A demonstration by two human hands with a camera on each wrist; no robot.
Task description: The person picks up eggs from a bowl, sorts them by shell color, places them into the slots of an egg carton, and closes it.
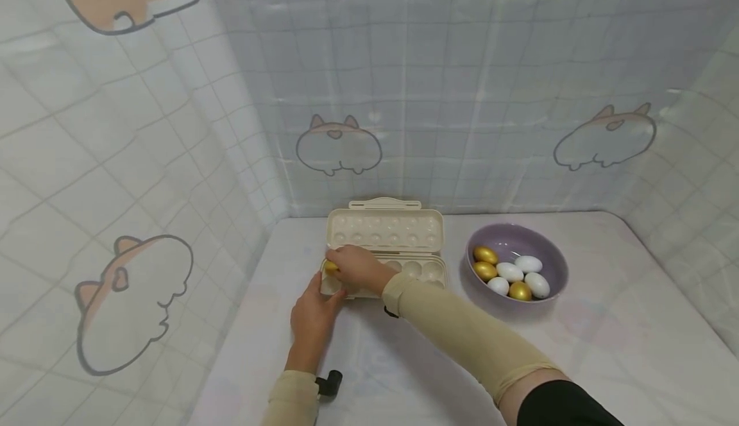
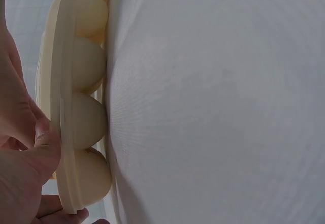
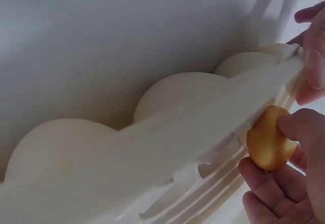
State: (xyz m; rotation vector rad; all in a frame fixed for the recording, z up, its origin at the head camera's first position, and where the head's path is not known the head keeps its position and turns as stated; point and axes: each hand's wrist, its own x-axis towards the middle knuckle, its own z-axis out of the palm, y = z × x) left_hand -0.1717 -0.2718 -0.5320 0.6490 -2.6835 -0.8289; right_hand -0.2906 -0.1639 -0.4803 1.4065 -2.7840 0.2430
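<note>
A cream plastic egg box (image 1: pixel 424 271) lies with its lid (image 1: pixel 385 221) folded back, its row of round cups showing from the side in the left wrist view. Between the thumb and fingers of my right hand (image 1: pixel 360 267) is a golden egg (image 3: pixel 270 138), held over the left end of the box. My left hand (image 1: pixel 314 317) grips the box's left front corner, thumb on the rim and fingers around the end. My right hand hides part of the cups in the head view.
To the right of the box stands a purple bowl (image 1: pixel 522 241) with several golden and white eggs (image 1: pixel 510 272). A white cloth (image 1: pixel 600 349) covers the table. Tile-patterned sheets (image 1: pixel 439 105) with cartoon animals rise at the back and both sides.
</note>
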